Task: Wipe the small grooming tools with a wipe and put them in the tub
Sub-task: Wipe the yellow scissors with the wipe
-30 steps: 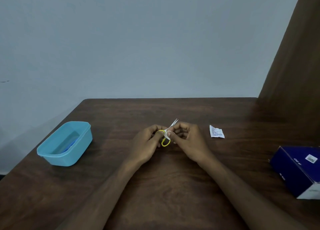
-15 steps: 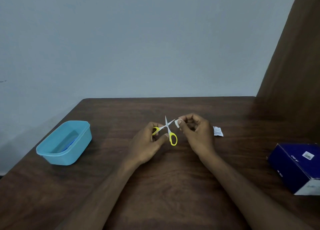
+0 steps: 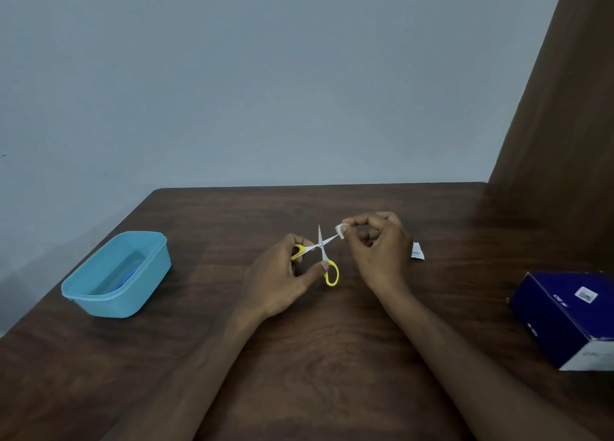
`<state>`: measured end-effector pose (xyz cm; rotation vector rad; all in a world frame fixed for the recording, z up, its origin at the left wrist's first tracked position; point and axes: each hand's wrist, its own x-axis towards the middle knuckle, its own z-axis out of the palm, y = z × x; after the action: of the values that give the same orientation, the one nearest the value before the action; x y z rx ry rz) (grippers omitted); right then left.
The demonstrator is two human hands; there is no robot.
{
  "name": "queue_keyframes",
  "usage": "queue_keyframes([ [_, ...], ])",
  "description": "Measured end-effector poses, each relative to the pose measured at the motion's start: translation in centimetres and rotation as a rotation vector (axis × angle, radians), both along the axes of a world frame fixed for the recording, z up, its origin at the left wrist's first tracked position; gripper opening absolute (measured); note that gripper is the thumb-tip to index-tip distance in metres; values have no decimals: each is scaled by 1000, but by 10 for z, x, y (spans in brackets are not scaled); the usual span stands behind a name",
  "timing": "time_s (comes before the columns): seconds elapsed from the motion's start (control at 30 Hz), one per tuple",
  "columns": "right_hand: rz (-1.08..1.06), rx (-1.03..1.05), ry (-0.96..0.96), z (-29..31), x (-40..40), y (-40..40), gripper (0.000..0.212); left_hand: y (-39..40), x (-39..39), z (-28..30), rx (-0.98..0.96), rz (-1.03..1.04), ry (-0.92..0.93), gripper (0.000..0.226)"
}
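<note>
Small scissors (image 3: pixel 321 250) with yellow handles are spread wide open above the middle of the table. My left hand (image 3: pixel 279 277) grips their handles, thumb against the lower loop. My right hand (image 3: pixel 378 248) pinches a small folded white wipe (image 3: pixel 340 230) around the tip of the right-pointing blade. The other blade points straight up, bare. A light blue tub (image 3: pixel 116 274) stands at the left of the table, with something blue lying inside it.
A torn white wipe sachet (image 3: pixel 417 251) lies just right of my right hand. A dark blue box (image 3: pixel 571 314) sits at the right edge. A brown panel (image 3: pixel 564 125) rises on the right behind the dark wooden table (image 3: pixel 332 357).
The scissors went from shut to spread wide open. My right hand slid the wipe out along one blade to its tip, moving up and to the right.
</note>
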<state>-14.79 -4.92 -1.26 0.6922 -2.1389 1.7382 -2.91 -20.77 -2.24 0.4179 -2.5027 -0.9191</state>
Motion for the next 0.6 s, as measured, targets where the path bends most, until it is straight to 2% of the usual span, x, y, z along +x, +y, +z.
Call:
queue_keyframes([
  [0.07,-35,-64,-12,3,-1,2,7,0,0,0,3,4,9,46],
  [0.13,30,-78,25,5,3,2,8,2,1,1,-13,8,0,45],
  [0.23,173,39,76,2,15,-3,12,4,3,3,-62,-6,-11,50],
  [0.3,156,65,71,0,15,-7,13,5,4,4,-74,-41,-5,44],
  [0.47,38,-114,-66,4,5,-6,8,6,4,4,-105,-57,-21,41],
  [0.53,69,-133,-45,6,6,-1,8,5,3,4,-90,-45,-21,40],
  [0.6,144,-65,33,6,10,1,11,5,3,3,-88,-42,-26,41],
])
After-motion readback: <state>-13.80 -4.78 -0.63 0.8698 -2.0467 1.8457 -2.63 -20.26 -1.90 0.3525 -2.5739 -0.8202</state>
